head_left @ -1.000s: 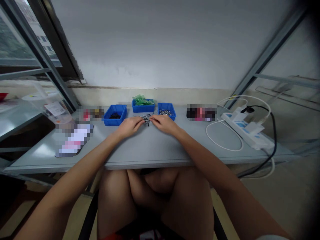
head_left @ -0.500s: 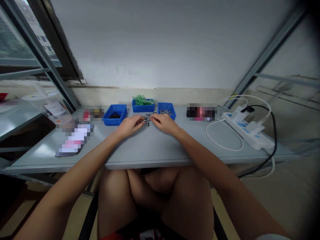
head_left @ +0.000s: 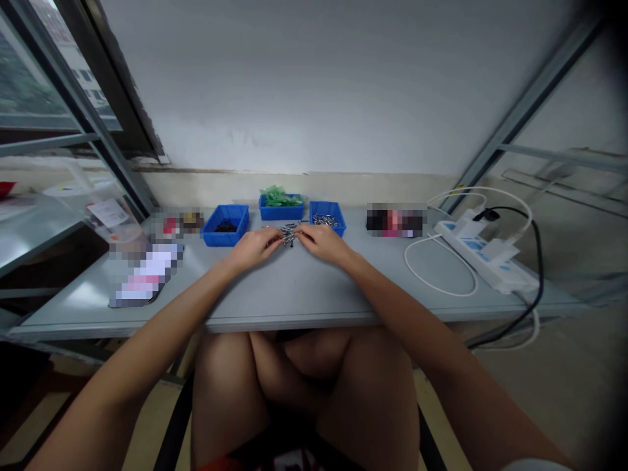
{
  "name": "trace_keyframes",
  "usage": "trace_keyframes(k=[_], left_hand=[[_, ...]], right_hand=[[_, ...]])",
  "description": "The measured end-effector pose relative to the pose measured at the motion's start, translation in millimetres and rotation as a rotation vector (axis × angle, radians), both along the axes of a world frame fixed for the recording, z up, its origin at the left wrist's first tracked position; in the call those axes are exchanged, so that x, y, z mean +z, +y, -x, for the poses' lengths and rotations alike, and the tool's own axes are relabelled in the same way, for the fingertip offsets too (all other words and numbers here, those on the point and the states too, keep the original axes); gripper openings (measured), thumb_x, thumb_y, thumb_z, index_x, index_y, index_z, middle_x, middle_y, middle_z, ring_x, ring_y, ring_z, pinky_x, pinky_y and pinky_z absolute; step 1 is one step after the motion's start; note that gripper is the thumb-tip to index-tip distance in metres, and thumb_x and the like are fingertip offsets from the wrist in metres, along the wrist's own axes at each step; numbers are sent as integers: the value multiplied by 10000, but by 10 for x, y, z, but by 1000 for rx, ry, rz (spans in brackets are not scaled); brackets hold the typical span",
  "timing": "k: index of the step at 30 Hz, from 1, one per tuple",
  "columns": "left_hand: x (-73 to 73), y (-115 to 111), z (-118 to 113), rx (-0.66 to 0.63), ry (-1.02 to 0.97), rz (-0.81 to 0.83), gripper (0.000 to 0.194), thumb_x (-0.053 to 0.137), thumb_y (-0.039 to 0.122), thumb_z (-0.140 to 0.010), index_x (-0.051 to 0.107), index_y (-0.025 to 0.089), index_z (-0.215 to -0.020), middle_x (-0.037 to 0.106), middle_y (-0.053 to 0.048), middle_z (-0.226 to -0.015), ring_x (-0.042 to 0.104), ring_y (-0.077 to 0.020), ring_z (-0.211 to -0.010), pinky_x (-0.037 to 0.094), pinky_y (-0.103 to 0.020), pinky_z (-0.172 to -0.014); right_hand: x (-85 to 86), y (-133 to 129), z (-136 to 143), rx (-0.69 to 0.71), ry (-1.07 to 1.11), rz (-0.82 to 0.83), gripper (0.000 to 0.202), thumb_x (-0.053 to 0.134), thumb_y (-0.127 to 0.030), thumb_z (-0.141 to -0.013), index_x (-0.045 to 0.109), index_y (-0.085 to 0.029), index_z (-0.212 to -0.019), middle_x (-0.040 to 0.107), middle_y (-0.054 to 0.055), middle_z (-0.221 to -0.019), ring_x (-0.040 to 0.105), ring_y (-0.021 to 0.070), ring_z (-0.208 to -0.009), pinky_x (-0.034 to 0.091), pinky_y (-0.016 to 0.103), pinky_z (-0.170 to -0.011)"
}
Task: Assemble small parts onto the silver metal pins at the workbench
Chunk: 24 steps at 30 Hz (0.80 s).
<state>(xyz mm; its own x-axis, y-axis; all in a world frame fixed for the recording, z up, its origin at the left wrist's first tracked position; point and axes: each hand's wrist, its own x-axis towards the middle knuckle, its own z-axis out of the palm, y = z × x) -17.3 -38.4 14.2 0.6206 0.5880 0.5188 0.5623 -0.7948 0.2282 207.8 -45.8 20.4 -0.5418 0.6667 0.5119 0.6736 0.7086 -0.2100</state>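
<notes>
A small loose pile of silvery screws [head_left: 289,233] lies on the grey table, with a dark one at its near edge. My left hand [head_left: 254,248] rests at the pile's left side, thumb and fingers curled together at the screws; what sits between its fingertips is too small to make out. From the right, my right hand [head_left: 321,242] reaches the same pile with its fingertips pinched at the screws. Just behind it stands a blue bin with silvery screws [head_left: 326,220]. Left of my left hand is a blue bin holding dark small parts [head_left: 226,227].
Another blue bin [head_left: 281,212] at the back holds green plastic pieces [head_left: 275,195]. A blurred phone-like thing [head_left: 147,275] and a clear plastic container [head_left: 115,219] are at left. At right lie a blurred dark object [head_left: 395,222] and a white power strip [head_left: 485,258] with looping cables.
The fingers of both hands have shifted slightly at the screw pile, and the left fingertips sit a little differently. The bins have not moved.
</notes>
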Motion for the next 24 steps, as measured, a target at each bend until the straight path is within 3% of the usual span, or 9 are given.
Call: trace_keyframes(k=[24], left_hand=[[-4,24,6,-42,43,-52,315,393,326,-972,644,160,-1063,695,-89,-978,644,-186,-891,501,-313,-823]], right_hand=[[1,-16,10,11,-2,-54,275,396,-278,-964,633,-171,-1056,708,68,-976,653,179,-887,472,304,-807]])
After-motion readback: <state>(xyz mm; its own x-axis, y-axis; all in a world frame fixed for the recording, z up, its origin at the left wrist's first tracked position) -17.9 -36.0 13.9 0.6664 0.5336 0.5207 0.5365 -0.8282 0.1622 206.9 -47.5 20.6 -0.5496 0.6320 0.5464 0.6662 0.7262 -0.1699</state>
